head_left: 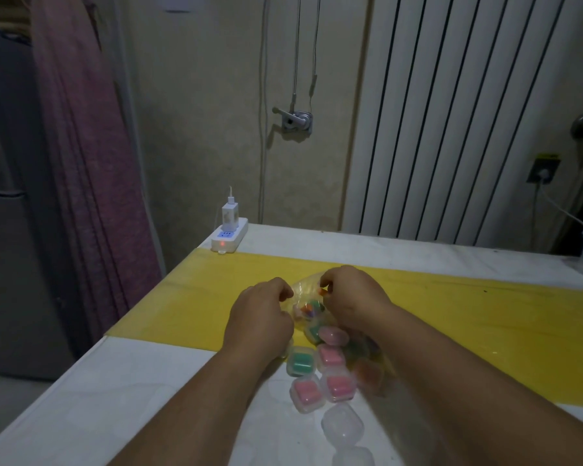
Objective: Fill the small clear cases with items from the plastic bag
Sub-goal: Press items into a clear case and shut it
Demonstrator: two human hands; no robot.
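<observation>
A clear plastic bag (304,297) with small coloured items inside lies on the yellow strip at the table's middle. My left hand (261,314) grips the bag's left edge with curled fingers. My right hand (347,299) pinches the bag's right edge near a small orange piece (323,292). Just below the hands lie several small clear cases: some hold pink items (330,356), one holds a green item (299,363), and one with orange (367,373) sits under my right forearm. Two empty clear cases (342,425) lie nearest me.
The table (148,398) is white with a yellow strip (485,314) across it. A white power strip (229,237) with a charger plugged in stands at the far left corner. A radiator (451,112) is behind, and a pink curtain (81,146) hangs at the left.
</observation>
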